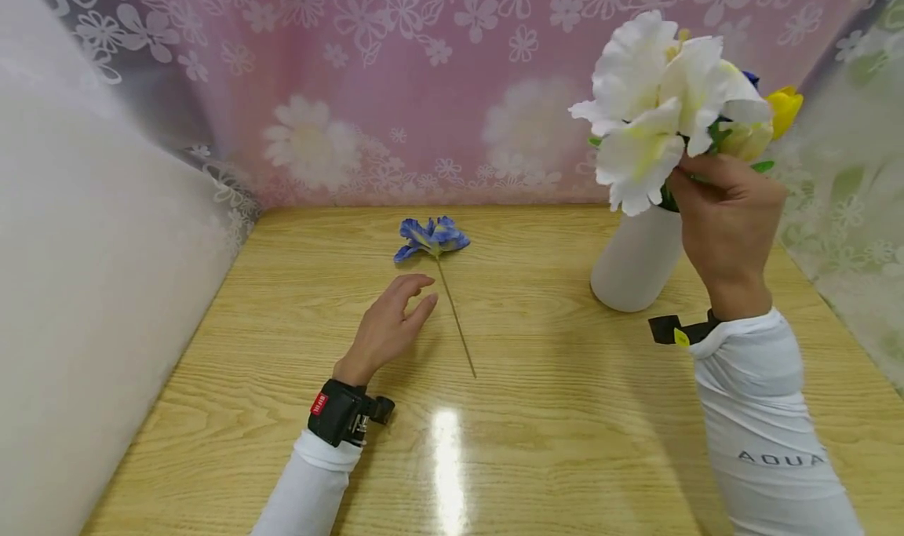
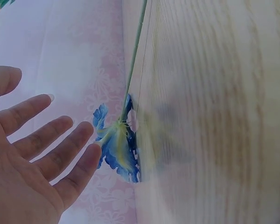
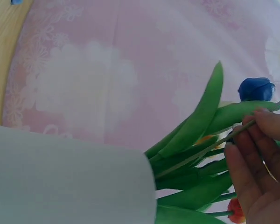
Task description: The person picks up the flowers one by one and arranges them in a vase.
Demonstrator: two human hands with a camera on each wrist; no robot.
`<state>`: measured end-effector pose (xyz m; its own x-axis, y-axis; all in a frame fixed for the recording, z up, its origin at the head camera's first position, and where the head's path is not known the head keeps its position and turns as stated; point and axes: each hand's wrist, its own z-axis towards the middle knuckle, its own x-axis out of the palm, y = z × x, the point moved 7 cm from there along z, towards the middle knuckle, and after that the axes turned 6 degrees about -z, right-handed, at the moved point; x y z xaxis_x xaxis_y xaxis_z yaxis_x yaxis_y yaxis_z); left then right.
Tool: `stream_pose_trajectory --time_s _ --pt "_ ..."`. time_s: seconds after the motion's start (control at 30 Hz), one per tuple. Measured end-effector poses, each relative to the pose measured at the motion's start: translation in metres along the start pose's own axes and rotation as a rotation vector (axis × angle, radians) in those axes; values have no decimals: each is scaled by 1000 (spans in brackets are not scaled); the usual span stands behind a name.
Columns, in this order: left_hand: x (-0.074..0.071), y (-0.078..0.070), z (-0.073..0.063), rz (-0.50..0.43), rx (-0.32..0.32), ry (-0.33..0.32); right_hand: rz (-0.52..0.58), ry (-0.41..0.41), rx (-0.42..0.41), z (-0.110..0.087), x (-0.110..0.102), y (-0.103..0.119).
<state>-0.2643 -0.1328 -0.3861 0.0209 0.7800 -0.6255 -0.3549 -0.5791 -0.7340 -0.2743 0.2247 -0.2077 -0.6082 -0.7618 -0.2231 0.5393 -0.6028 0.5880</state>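
Note:
My right hand [image 1: 730, 222] pinches the thin stem [image 3: 203, 151] of a large white iris-like flower [image 1: 646, 112]. In the right wrist view that stem runs down past the rim into the white vase [image 3: 70, 177], among green leaves [image 3: 193, 128]. The vase leans a little in the head view. On the table lies a blue iris [image 1: 432, 238], its bloom toward the back and its bare stem [image 1: 457, 316] pointing toward me. My left hand [image 1: 388, 320] hovers just left of that stem with fingers spread and nothing in them; the left wrist view shows the fingertips close to the petals.
Other flowers stand in the vase, among them a yellow tulip [image 1: 785, 112], a dark blue bloom [image 3: 255, 88] and an orange-red one [image 3: 235, 210]. A pink floral curtain [image 1: 424, 128] hangs behind the wooden table [image 1: 537, 442]. A white wall [image 1: 85, 285] borders the left side.

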Motion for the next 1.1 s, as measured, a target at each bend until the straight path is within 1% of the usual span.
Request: stream_pose_trajectory --time_s 0.07,0.17,0.23,0.4,0.47,0.57,0.63,0.67,0.73,0.83,0.9,0.97,1.03,1.1 --pt "0 1 -1 -5 1 1 -22 -2 36 -2 2 -7" --pt "1 3 -2 -13 -12 12 -63 -12 115 -7 2 -17" --pt "1 3 -3 -17 -20 19 -80 -24 134 -9 1 -21" --pt "0 5 -5 -20 -24 27 -144 -84 169 -17 -5 -26" --pt "0 6 -6 -21 -26 28 -215 -91 167 -19 -8 -25" --pt "0 7 -7 -22 -36 34 -383 -86 181 -24 -11 -24" --pt "0 8 -8 -22 -38 40 -489 -73 199 -25 -13 -25" --pt "1 8 -7 -21 -40 43 -525 -63 222 -26 -15 -27" --pt "2 8 -7 -23 -41 48 -616 4 253 -24 -15 -31" --pt "3 8 -6 -24 -42 55 -693 145 324 -21 -14 -39" --pt "5 8 -6 -25 -47 61 -720 245 348 -21 -12 -43" --pt "6 9 -7 -21 -51 68 -689 262 348 -25 -12 -45" --pt "7 10 -7 -16 -57 76 -611 194 264 -30 -14 -42" --pt "9 11 -7 -13 -60 81 -526 107 222 -37 -18 -41"
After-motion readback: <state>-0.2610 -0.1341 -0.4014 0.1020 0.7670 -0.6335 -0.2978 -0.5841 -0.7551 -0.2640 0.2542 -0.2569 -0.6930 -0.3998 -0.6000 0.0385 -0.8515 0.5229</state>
